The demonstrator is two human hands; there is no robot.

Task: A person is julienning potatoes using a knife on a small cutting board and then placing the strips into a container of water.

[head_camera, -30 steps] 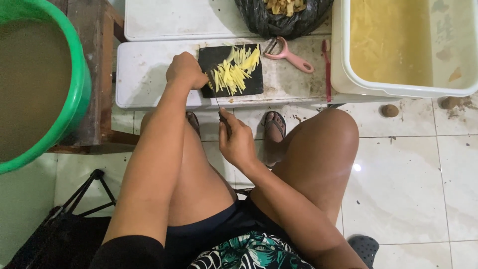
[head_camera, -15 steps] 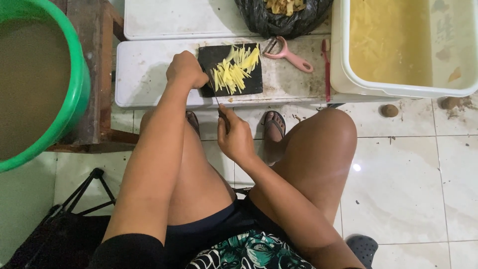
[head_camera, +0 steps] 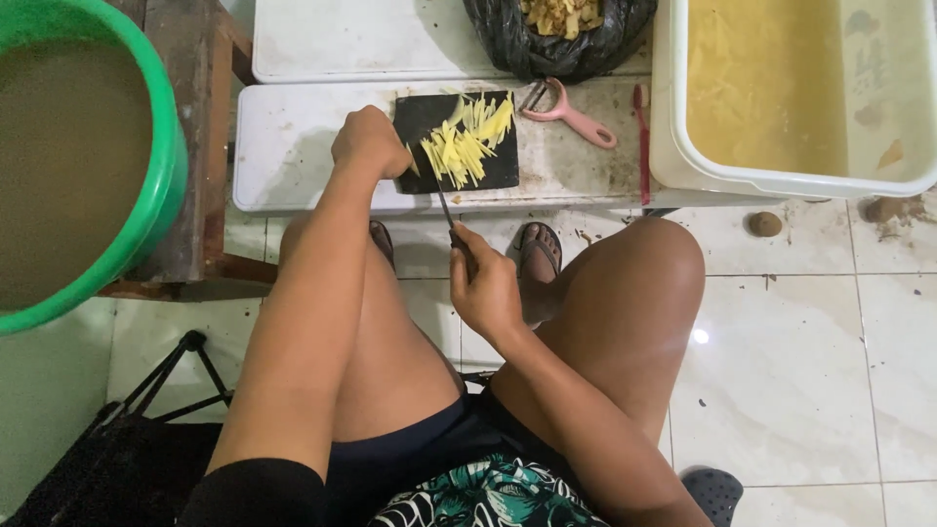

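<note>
Our right hand (head_camera: 485,285) grips the knife (head_camera: 445,207) by its handle, blade tip on the black cutting board (head_camera: 418,117) beside the yellow strips (head_camera: 467,141). Our left hand (head_camera: 369,141) is clenched, pressing down at the board's left edge; what it pins we cannot tell. Pink peeler (head_camera: 571,115) lies just right of the board.

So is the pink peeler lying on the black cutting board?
No, the peeler lies on the white tabletop just right of the board, which holds only yellow strips.
</note>
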